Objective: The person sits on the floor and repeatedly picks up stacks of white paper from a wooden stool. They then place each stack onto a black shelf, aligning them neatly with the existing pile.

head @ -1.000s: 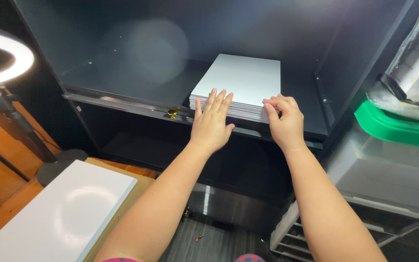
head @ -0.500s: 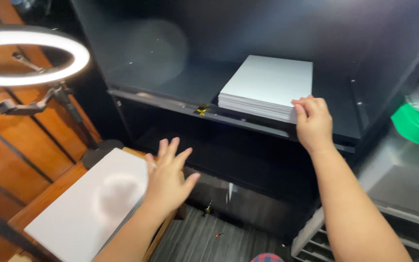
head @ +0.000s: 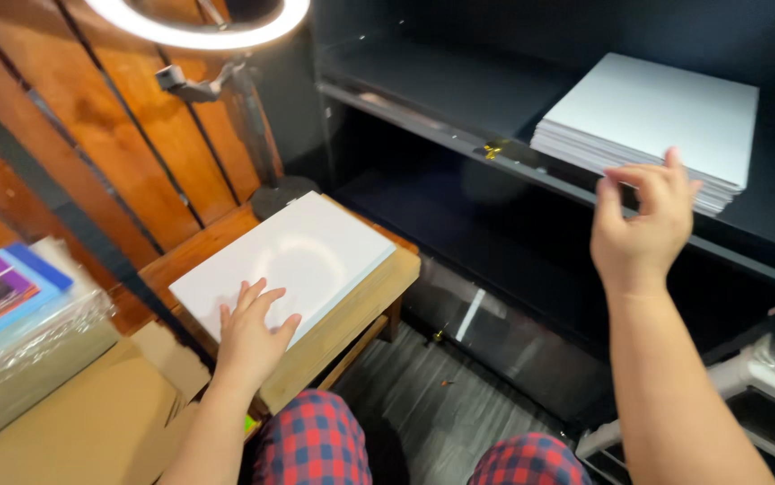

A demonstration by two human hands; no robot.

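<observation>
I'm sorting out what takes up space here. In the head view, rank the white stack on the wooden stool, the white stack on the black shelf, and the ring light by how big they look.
1. White stack on the stool and white stack on the shelf: look alike, and the stool one is nearer, so unranked.
2. Ring light: smallest, though cut off at the top edge.

Left hand [head: 251, 334] lies flat on near edge of paper stack [head: 290, 262], which sits on a wooden stool [head: 352, 316]. Ring lamp [head: 197, 20] stands behind the stool. To the right, a second paper pile [head: 666, 121] lies on a cabinet shelf [head: 459, 90]; right hand [head: 643, 224] hangs before its front edge.
</observation>
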